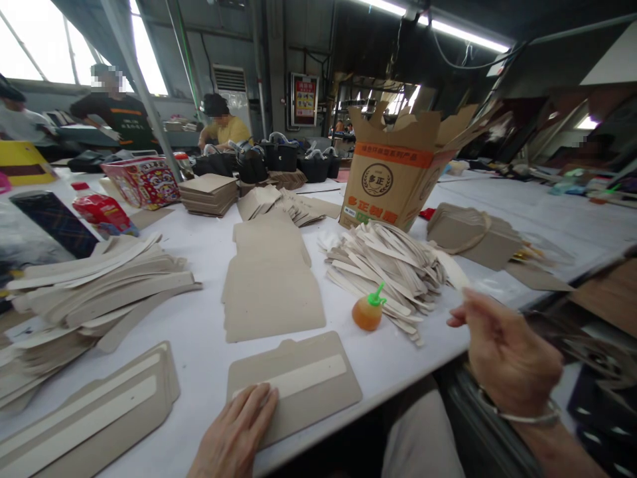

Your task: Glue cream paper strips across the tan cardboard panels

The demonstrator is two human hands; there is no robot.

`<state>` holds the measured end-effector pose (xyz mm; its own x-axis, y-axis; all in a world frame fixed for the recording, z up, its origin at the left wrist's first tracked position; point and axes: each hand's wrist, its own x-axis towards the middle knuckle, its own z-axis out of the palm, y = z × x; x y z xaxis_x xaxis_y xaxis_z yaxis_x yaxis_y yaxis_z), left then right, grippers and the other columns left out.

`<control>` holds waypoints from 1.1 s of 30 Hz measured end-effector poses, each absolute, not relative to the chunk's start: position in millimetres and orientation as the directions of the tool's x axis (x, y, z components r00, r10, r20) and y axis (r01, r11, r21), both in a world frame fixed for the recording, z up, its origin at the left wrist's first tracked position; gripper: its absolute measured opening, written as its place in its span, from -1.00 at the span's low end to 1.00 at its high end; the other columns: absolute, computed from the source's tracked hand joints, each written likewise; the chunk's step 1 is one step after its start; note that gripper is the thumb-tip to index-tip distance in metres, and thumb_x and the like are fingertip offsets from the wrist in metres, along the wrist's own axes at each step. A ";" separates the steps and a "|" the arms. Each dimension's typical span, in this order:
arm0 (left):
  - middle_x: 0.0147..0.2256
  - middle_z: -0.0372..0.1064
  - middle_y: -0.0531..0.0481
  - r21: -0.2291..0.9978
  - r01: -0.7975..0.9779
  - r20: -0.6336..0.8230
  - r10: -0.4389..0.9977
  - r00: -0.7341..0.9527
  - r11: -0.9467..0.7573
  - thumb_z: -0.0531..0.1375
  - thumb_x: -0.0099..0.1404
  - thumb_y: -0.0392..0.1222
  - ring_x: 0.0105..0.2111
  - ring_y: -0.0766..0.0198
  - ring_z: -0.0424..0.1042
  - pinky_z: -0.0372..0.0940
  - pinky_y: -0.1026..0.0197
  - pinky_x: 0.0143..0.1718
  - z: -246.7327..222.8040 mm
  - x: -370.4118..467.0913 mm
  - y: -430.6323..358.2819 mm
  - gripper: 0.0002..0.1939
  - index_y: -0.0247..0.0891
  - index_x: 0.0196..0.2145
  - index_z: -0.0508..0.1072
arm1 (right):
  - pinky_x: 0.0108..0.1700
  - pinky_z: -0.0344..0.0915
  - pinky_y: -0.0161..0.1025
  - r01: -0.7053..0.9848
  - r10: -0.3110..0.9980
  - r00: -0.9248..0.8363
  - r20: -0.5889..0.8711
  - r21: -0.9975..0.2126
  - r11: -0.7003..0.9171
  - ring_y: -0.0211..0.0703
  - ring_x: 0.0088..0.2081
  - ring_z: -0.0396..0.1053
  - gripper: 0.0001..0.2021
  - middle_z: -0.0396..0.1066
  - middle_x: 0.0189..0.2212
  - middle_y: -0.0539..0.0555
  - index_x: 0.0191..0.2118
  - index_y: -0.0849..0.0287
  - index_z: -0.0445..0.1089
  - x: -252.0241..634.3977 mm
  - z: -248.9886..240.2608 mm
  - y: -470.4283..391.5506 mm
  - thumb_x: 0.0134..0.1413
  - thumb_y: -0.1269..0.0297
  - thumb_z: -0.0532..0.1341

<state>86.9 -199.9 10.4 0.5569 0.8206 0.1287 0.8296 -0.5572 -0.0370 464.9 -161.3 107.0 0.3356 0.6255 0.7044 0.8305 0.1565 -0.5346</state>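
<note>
My left hand (237, 431) lies flat on the near edge of a tan card panel (318, 398) that carries a pale strip (293, 380), at the front of the white table (209, 252). My right hand (502, 352) is raised off the table's right side and pinches one pale strip (454, 267), just beside a loose heap of the same strips (388, 272). A small orange glue bottle (369, 311) with a green nozzle stands between the heap and the panel.
A stack of tan panels (271, 285) lies mid-table, long strips (94, 279) pile at left, finished panels (84, 415) at front left. An open cardboard box (393, 176) stands behind the heap. Other people work at the far end.
</note>
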 end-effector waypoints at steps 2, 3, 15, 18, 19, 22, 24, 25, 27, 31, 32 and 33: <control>0.05 0.30 0.09 -0.065 0.823 0.156 0.809 0.567 -0.565 -0.04 0.06 -0.58 0.02 0.30 0.28 0.22 0.29 0.05 8.9 85.9 -199.3 -0.30 -0.06 0.12 0.18 | -0.12 0.33 -0.15 0.880 0.690 0.042 0.723 -0.353 0.317 -0.09 -0.25 0.45 -0.71 0.49 -0.26 0.05 -0.04 0.01 0.36 441.6 90.7 -179.1 0.10 0.37 0.15; 0.05 0.30 0.10 -0.076 0.821 0.166 0.805 0.570 -0.566 -0.04 0.06 -0.58 0.02 0.30 0.28 0.22 0.29 0.05 8.6 85.7 -199.2 -0.30 -0.06 0.12 0.18 | -0.08 0.33 -0.16 0.851 0.728 -0.064 0.683 -0.343 0.397 -0.10 -0.18 0.44 -0.67 0.48 -0.19 0.06 -0.01 0.02 0.34 429.6 79.3 -184.1 0.11 0.42 0.13; 0.01 0.36 0.08 -0.245 0.754 0.262 0.707 0.657 -0.609 -0.06 0.05 -0.52 -0.02 0.29 0.34 0.31 0.28 -0.04 -0.4 78.5 -194.5 -0.35 -0.15 0.10 0.22 | -0.07 0.35 -0.11 0.709 0.848 -0.378 0.372 -0.473 0.524 -0.09 -0.14 0.34 -0.78 0.42 -0.24 0.14 -0.10 0.17 0.37 371.8 6.1 -161.4 0.18 0.43 0.07; -0.01 0.38 0.08 -0.280 0.737 0.294 0.676 0.675 -0.615 -0.08 0.07 -0.52 -0.04 0.30 0.36 0.33 0.29 -0.07 0.1 77.5 -193.3 -0.38 -0.16 0.08 0.25 | -0.06 0.35 -0.12 0.722 0.820 -0.407 0.402 -0.409 0.558 -0.10 -0.14 0.35 -0.78 0.43 -0.24 0.14 -0.11 0.18 0.37 371.9 7.6 -161.3 0.19 0.43 0.06; -0.01 0.38 0.08 -0.285 0.734 0.297 0.671 0.679 -0.617 -0.08 0.08 -0.52 -0.04 0.31 0.36 0.33 0.30 -0.08 0.5 77.3 -192.8 -0.38 -0.15 0.08 0.26 | -0.06 0.35 -0.13 0.725 0.813 -0.412 0.411 -0.392 0.566 -0.10 -0.14 0.35 -0.78 0.44 -0.24 0.14 -0.11 0.19 0.37 371.6 8.0 -161.5 0.20 0.43 0.05; -0.01 0.38 0.10 -0.301 0.729 0.287 0.670 0.685 -0.615 -0.08 0.08 -0.52 -0.04 0.32 0.36 0.32 0.32 -0.08 0.2 76.4 -191.3 -0.38 -0.14 0.08 0.26 | -0.06 0.35 -0.12 0.739 0.793 -0.421 0.440 -0.340 0.581 -0.09 -0.15 0.37 -0.77 0.45 -0.22 0.16 -0.12 0.20 0.38 370.5 8.0 -162.6 0.21 0.44 0.02; -0.01 0.38 0.10 -0.323 0.717 0.292 0.655 0.697 -0.618 -0.08 0.08 -0.51 -0.05 0.32 0.37 0.33 0.32 -0.09 -1.5 75.4 -190.4 -0.38 -0.15 0.08 0.26 | -0.05 0.35 -0.10 0.754 0.782 -0.423 0.457 -0.302 0.584 -0.08 -0.14 0.37 -0.75 0.45 -0.21 0.16 -0.11 0.22 0.38 370.1 6.7 -163.5 0.21 0.45 0.01; -0.01 0.38 0.09 -0.333 0.712 0.293 0.649 0.702 -0.619 -0.08 0.08 -0.51 -0.05 0.32 0.37 0.34 0.32 -0.09 -2.6 74.9 -190.1 -0.38 -0.15 0.08 0.26 | -0.05 0.35 -0.10 0.760 0.777 -0.424 0.466 -0.283 0.585 -0.08 -0.14 0.37 -0.75 0.46 -0.20 0.17 -0.10 0.23 0.38 370.0 5.6 -163.9 0.21 0.46 0.01; 0.00 0.37 0.09 -0.339 0.704 0.280 0.647 0.709 -0.624 -0.07 0.08 -0.49 -0.04 0.31 0.37 0.34 0.31 -0.09 -4.7 73.7 -189.8 -0.38 -0.14 0.09 0.25 | -0.04 0.35 -0.10 0.772 0.769 -0.424 0.479 -0.254 0.584 -0.08 -0.14 0.38 -0.75 0.46 -0.19 0.17 -0.09 0.23 0.38 370.0 3.1 -164.8 0.20 0.46 0.02; 0.05 0.32 0.12 -0.290 0.723 0.236 0.686 0.689 -0.627 -0.06 0.06 -0.51 0.01 0.33 0.32 0.28 0.31 -0.01 -6.8 71.7 -191.0 -0.32 -0.10 0.13 0.19 | -0.05 0.36 -0.10 0.793 0.765 -0.414 0.492 -0.218 0.569 -0.08 -0.12 0.38 -0.74 0.46 -0.17 0.17 -0.07 0.21 0.38 369.9 -1.1 -166.3 0.20 0.46 0.03; 0.06 0.31 0.13 -0.273 0.731 0.228 0.697 0.680 -0.625 -0.06 0.06 -0.51 0.03 0.34 0.30 0.27 0.31 0.00 -7.0 71.2 -191.4 -0.31 -0.08 0.14 0.17 | -0.05 0.36 -0.10 0.796 0.766 -0.413 0.492 -0.214 0.567 -0.08 -0.12 0.38 -0.74 0.46 -0.17 0.18 -0.06 0.22 0.38 369.8 -1.9 -166.5 0.20 0.46 0.03; 0.06 0.31 0.14 -0.260 0.737 0.225 0.703 0.675 -0.624 -0.07 0.06 -0.52 0.03 0.34 0.29 0.26 0.31 0.01 -7.3 70.8 -191.8 -0.30 -0.07 0.14 0.16 | -0.05 0.36 -0.10 0.797 0.768 -0.415 0.488 -0.213 0.565 -0.07 -0.11 0.38 -0.73 0.46 -0.16 0.18 -0.06 0.22 0.38 369.8 -2.6 -166.7 0.20 0.46 0.03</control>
<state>70.8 -191.8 -7.3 0.6749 0.7029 0.2246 0.7366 -0.6243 -0.2600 369.8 -166.7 -2.6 -0.4145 0.7681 0.4880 0.7969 0.5653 -0.2129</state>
